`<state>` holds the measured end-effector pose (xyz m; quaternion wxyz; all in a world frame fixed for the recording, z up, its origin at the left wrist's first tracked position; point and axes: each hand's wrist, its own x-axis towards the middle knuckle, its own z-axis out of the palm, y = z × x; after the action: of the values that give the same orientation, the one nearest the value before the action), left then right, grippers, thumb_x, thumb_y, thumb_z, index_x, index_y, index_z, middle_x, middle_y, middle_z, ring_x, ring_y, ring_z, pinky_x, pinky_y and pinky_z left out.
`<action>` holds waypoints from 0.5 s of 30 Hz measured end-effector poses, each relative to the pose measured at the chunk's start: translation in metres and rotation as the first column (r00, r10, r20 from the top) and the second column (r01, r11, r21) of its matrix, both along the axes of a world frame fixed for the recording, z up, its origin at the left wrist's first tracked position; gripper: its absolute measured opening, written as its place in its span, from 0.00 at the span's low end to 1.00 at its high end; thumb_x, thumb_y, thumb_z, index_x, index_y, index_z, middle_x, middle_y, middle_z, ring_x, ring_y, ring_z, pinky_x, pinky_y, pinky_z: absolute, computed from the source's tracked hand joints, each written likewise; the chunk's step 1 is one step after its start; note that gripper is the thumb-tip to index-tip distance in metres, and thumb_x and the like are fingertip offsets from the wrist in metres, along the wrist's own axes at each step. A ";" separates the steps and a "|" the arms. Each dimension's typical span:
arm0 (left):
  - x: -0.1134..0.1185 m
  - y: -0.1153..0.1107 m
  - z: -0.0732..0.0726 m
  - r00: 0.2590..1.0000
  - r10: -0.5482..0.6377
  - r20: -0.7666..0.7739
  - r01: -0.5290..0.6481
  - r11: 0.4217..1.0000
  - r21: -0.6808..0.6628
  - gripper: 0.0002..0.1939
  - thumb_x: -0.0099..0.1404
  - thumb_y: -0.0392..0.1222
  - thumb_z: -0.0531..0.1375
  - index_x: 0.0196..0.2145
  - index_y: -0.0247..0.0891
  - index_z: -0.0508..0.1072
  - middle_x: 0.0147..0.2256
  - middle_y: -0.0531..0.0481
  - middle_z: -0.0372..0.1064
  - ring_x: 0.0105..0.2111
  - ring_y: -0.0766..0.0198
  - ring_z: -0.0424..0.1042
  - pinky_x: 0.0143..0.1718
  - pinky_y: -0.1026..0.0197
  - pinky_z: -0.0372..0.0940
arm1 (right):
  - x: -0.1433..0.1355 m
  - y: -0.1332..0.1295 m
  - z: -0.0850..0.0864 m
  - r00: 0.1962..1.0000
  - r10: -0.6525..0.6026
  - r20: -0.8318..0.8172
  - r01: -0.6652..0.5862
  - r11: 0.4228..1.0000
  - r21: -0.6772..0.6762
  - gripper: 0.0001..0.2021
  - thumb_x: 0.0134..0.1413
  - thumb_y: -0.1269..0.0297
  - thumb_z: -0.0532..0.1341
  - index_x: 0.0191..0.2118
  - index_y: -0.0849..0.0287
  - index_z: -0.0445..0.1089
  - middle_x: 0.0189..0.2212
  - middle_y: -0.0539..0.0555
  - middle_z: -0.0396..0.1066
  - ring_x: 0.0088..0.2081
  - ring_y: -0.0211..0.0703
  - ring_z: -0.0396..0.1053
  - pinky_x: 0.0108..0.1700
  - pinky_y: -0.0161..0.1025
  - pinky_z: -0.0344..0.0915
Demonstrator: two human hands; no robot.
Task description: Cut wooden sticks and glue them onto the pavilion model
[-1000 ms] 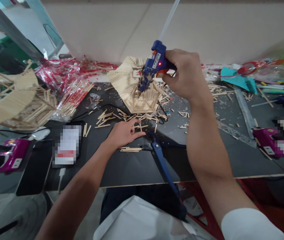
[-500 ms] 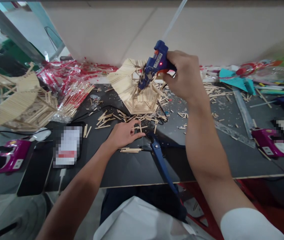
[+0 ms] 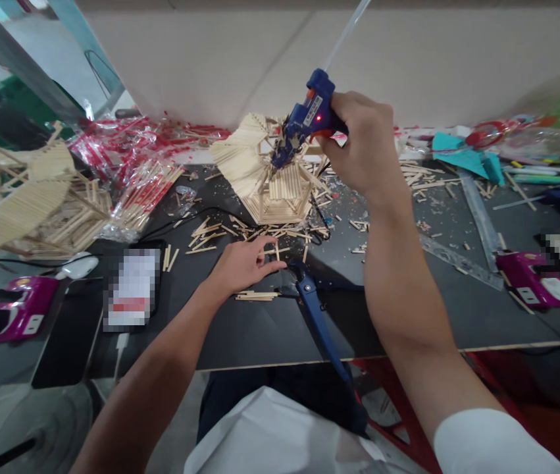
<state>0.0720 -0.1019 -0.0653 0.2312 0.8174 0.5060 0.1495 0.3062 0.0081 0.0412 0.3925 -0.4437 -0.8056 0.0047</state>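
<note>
Glue gun (image 3: 304, 122) gripped in R hand (image 3: 366, 148), nozzle (image 3: 282, 155) dwn-L of grip; L hand (image 3: 243, 264) by sm. sticks (image 3: 277, 249), pinch unclear.

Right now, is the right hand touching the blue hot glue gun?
Touching. The head view shows the right hand wrapped around the back of the blue hot glue gun, gripping it with no gap.
</note>
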 end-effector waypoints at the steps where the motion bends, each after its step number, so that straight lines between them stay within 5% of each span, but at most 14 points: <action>1: 0.000 0.000 0.000 1.000 -0.005 0.001 0.005 1.000 0.009 0.28 0.66 0.59 0.63 0.57 0.40 0.71 0.24 0.56 0.73 0.27 0.62 0.74 0.31 0.64 0.59 | 0.000 0.000 0.000 1.000 0.000 -0.012 0.000 1.000 -0.007 0.13 0.49 0.67 0.61 0.40 0.40 0.68 0.43 0.52 0.75 0.46 0.60 0.70 0.47 0.53 0.63; 10: 0.003 -0.008 0.006 1.000 -0.020 0.016 0.016 0.968 0.251 0.31 0.68 0.63 0.59 0.58 0.38 0.71 0.19 0.58 0.68 0.23 0.65 0.72 0.30 0.65 0.58 | -0.001 0.001 0.000 0.999 -0.029 -0.013 0.029 0.999 -0.028 0.12 0.52 0.60 0.62 0.43 0.37 0.68 0.44 0.53 0.74 0.49 0.61 0.69 0.47 0.53 0.63; 15: 0.001 -0.015 0.024 0.997 -0.066 0.043 0.046 0.930 0.365 0.30 0.69 0.63 0.58 0.57 0.37 0.72 0.18 0.58 0.65 0.21 0.66 0.70 0.28 0.66 0.58 | -0.005 -0.003 0.002 0.998 -0.062 0.002 0.062 0.996 -0.059 0.12 0.54 0.55 0.61 0.46 0.34 0.67 0.44 0.52 0.74 0.50 0.61 0.68 0.43 0.52 0.63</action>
<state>0.0729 -0.1167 -0.0415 0.0937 0.8558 0.4396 0.2561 0.3017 0.0051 0.0436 0.3793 -0.4798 -0.7910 0.0163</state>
